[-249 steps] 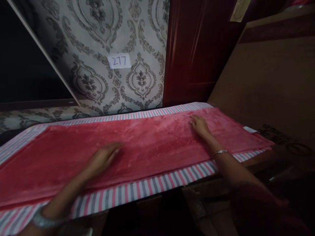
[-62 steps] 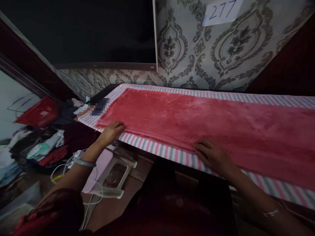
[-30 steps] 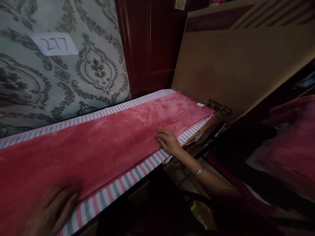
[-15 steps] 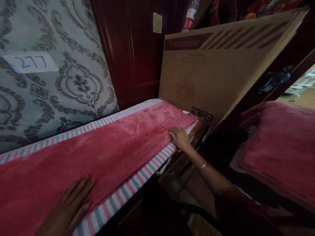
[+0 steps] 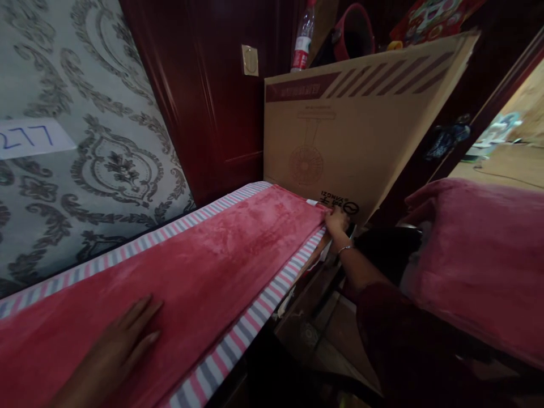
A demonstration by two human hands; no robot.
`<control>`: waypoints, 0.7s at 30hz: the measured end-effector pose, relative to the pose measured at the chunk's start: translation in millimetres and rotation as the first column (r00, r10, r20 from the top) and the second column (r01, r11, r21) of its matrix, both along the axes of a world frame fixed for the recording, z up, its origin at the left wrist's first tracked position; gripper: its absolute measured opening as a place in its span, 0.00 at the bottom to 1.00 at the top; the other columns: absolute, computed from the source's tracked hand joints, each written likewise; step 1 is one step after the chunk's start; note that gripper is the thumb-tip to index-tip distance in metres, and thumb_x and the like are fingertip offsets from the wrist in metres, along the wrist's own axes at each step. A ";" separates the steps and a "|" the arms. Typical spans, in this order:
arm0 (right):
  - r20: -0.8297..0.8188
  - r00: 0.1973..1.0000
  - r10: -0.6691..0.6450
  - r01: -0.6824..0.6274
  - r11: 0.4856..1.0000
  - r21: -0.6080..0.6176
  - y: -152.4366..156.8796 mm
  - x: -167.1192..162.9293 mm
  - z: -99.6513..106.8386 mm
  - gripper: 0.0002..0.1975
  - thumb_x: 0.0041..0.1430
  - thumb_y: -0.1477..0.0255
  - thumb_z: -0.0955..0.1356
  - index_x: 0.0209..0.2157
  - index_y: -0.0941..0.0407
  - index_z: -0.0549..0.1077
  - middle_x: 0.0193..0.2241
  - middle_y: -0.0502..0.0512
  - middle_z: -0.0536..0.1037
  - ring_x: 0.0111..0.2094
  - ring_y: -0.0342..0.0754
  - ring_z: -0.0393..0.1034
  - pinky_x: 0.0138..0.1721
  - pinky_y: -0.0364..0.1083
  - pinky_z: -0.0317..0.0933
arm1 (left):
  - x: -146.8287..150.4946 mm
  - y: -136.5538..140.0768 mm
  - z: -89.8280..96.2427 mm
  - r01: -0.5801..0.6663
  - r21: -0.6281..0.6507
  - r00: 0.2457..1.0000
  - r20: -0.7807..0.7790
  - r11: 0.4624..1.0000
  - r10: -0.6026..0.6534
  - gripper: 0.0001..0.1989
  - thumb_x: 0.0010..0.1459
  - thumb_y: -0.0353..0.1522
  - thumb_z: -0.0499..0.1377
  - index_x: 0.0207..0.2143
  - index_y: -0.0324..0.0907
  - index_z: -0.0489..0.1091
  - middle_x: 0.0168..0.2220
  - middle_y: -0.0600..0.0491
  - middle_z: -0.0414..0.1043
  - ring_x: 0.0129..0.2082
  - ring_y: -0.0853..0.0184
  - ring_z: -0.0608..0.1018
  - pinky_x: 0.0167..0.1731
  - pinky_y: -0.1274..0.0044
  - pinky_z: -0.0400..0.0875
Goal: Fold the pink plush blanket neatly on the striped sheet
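A pink plush blanket (image 5: 204, 249), folded into a long strip, lies on a striped cloth (image 5: 250, 320) in white, pink and grey. On its near left part rests my left hand (image 5: 113, 348), flat with the fingers stretched. At the blanket's far right corner is my right hand (image 5: 337, 222), its fingers bent around the edge. A small white tag (image 5: 313, 202) shows at that end, just left of the right hand.
Behind the far end leans a large cardboard box (image 5: 340, 136), with a bottle (image 5: 302, 45) behind its top. Another folded pink plush piece (image 5: 480, 260) lies at the right. A patterned wall (image 5: 110, 164) bearing a paper marked 277 (image 5: 36, 137) runs along the left.
My right hand has moved from lying flat near the blanket's front edge to its far right corner, where the fingers have closed. The left hand stays flat. The view has shifted right.
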State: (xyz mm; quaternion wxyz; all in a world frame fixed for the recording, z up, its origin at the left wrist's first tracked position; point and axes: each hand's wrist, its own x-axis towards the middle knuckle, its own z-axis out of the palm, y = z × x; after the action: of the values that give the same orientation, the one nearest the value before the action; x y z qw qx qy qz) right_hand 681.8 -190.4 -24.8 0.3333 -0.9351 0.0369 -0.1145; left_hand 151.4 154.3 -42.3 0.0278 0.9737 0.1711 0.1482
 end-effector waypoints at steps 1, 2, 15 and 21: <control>-0.032 0.999 -0.017 0.017 1.000 0.008 -1.8 4.8 0.1 0.23 0.67 0.67 0.61 0.59 0.61 0.71 0.52 0.72 0.75 0.55 0.64 0.69 0.53 0.57 0.64 | 6.4 0.1 0.9 0.001 -0.017 0.999 -0.033 1.000 -0.001 0.27 0.63 0.47 0.48 0.61 0.52 0.71 0.63 0.51 0.68 0.62 0.54 0.72 0.61 0.58 0.68; -0.057 0.998 -0.022 0.023 1.000 0.011 -2.8 9.6 0.3 0.22 0.67 0.65 0.62 0.57 0.61 0.73 0.49 0.71 0.76 0.53 0.63 0.71 0.51 0.56 0.66 | 12.8 -0.2 1.4 -0.006 -0.019 0.999 -0.047 1.000 0.005 0.28 0.63 0.47 0.49 0.61 0.51 0.70 0.64 0.50 0.67 0.63 0.54 0.70 0.61 0.58 0.67; 0.017 1.000 -0.004 0.005 0.998 -0.060 -0.3 27.4 -11.9 0.20 0.67 0.73 0.60 0.53 0.62 0.76 0.48 0.69 0.75 0.45 0.55 0.74 0.45 0.49 0.66 | 38.7 -21.8 -14.3 -0.088 0.161 0.996 -0.010 0.983 0.091 0.29 0.64 0.41 0.47 0.65 0.45 0.65 0.66 0.46 0.64 0.65 0.52 0.68 0.62 0.55 0.62; -0.024 1.000 -0.010 0.007 0.990 -0.137 -0.3 31.1 -17.6 0.18 0.65 0.73 0.62 0.51 0.62 0.77 0.41 0.68 0.77 0.42 0.57 0.75 0.41 0.50 0.67 | 39.1 -25.1 -16.5 -0.093 0.201 0.996 0.010 0.975 0.093 0.28 0.65 0.41 0.46 0.64 0.45 0.67 0.66 0.46 0.64 0.64 0.52 0.68 0.61 0.57 0.63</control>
State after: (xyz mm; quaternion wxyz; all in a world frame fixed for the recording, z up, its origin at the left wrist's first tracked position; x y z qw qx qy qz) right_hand 712.9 -190.7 -42.5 0.2672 -0.9570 0.0370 -0.1067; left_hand 190.5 129.2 -58.8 -0.0777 0.9624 0.2008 0.1659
